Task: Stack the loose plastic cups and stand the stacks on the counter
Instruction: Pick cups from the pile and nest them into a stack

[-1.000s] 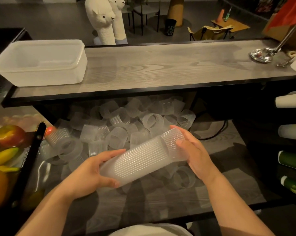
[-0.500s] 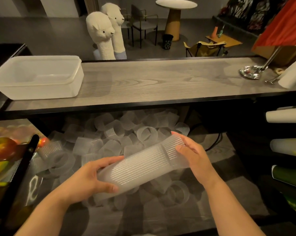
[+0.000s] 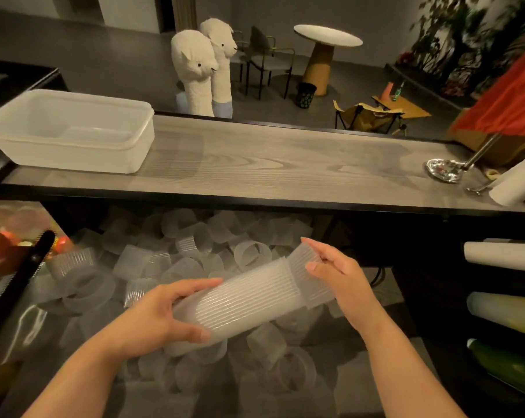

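Observation:
A long stack of ribbed translucent cups (image 3: 249,300) lies nearly level between my hands, its right end tilted up. My left hand (image 3: 161,315) grips the lower left end, thumb underneath and fingers over the top. My right hand (image 3: 336,273) holds the wider top end, with some fingers straight along its side. Beneath the stack, many loose cups (image 3: 188,254) lie in a heap on the lower shelf (image 3: 375,381). The grey wooden counter (image 3: 270,164) runs above and behind them.
A white plastic tub (image 3: 71,131) stands at the counter's left end. At the right end are a shiny metal stand base (image 3: 445,170) and a paper roll (image 3: 517,182). Fruit (image 3: 1,251) sits at far left; rolls and bottles (image 3: 502,312) fill shelves at right.
My view has tilted upward, showing more of the counter and room. The stack has stayed in both hands, lifted slightly, and my right hand's fingers have loosened around its top end.

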A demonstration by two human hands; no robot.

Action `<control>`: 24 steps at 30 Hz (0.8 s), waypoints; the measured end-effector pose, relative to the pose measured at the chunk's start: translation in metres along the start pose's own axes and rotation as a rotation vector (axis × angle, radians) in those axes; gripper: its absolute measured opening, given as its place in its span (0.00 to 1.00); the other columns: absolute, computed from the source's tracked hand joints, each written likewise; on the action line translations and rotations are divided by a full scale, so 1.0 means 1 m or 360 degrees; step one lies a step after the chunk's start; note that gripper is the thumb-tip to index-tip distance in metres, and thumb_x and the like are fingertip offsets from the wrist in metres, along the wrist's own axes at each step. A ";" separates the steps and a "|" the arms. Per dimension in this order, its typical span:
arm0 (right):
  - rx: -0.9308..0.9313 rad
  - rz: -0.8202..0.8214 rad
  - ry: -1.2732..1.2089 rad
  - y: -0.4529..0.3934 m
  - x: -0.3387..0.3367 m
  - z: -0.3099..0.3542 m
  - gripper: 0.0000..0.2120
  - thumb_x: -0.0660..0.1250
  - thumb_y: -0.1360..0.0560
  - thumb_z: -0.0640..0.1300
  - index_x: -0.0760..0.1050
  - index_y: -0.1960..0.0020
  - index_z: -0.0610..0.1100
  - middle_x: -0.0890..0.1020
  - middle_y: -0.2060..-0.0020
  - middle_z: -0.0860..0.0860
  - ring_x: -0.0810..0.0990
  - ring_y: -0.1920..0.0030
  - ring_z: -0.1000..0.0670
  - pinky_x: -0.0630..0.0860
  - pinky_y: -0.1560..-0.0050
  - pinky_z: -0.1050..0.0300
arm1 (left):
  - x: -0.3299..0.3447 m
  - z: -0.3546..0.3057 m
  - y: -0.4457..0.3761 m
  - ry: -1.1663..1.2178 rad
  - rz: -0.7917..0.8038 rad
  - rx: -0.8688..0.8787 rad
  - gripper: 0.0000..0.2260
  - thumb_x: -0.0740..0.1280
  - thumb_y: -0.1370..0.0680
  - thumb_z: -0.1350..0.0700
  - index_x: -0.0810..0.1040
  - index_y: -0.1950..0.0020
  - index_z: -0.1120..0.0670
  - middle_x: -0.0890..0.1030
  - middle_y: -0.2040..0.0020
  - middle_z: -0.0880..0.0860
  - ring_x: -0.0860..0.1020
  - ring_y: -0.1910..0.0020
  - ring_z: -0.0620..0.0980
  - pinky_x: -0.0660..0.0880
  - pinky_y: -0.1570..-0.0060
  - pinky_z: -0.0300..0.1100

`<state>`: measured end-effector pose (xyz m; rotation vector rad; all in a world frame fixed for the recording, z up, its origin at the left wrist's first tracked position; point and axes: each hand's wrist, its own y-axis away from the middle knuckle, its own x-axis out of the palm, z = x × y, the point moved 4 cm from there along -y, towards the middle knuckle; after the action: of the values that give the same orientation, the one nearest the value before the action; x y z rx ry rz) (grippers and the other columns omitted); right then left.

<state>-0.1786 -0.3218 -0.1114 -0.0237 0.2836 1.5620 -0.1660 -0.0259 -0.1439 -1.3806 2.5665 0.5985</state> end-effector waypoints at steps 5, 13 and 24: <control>0.0040 0.0114 -0.0036 -0.012 0.003 0.000 0.23 0.68 0.36 0.59 0.78 0.41 0.60 0.82 0.47 0.54 0.80 0.45 0.52 0.75 0.46 0.56 | 0.008 0.001 0.002 0.0028 -0.0049 -0.0025 0.35 0.82 0.36 0.55 0.74 0.38 0.26 0.75 0.39 0.29 0.74 0.40 0.31 0.72 0.41 0.34; -0.0020 0.0063 -0.0194 -0.018 0.002 0.002 0.24 0.70 0.37 0.57 0.79 0.41 0.60 0.83 0.51 0.51 0.80 0.45 0.46 0.74 0.42 0.47 | 0.022 0.000 0.006 0.0173 -0.0032 -0.0085 0.34 0.81 0.35 0.60 0.77 0.41 0.27 0.77 0.39 0.30 0.75 0.40 0.32 0.72 0.41 0.34; -0.0077 0.0259 0.0007 -0.018 0.031 0.010 0.24 0.57 0.28 0.66 0.78 0.40 0.55 0.81 0.45 0.54 0.77 0.47 0.59 0.71 0.46 0.70 | 0.038 -0.013 -0.016 0.0187 0.0209 -0.0038 0.37 0.80 0.34 0.53 0.70 0.30 0.31 0.73 0.31 0.35 0.72 0.32 0.39 0.66 0.30 0.45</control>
<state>-0.1600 -0.2894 -0.1107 -0.0424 0.2562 1.7306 -0.1737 -0.0681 -0.1488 -1.2987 2.7693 0.5861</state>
